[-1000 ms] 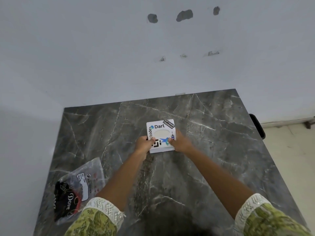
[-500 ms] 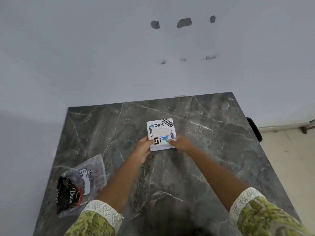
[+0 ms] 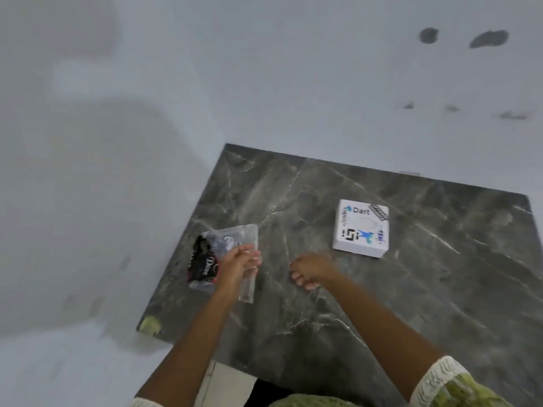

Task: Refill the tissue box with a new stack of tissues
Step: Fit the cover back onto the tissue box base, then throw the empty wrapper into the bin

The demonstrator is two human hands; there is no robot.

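A white square tissue box (image 3: 362,229) with stickers reading "Dart" lies flat on the dark marble table (image 3: 338,304), nobody touching it. Near the table's left edge lies a clear plastic tissue pack (image 3: 214,254) with black "Dove" print. My left hand (image 3: 238,265) rests on the pack's right side with its fingers bent over the plastic. My right hand (image 3: 311,270) hovers just above the bare table between pack and box, fingers curled and holding nothing.
A white wall rises behind the table and to its left, with dark marks (image 3: 487,39) high on the right. The table's left front corner (image 3: 150,326) has a pale green patch. Pale floor shows below that corner.
Both hands have let go of the tissue box and moved left. My left hand has reached the plastic pack. The camera has swung left, so the box now sits to the right.
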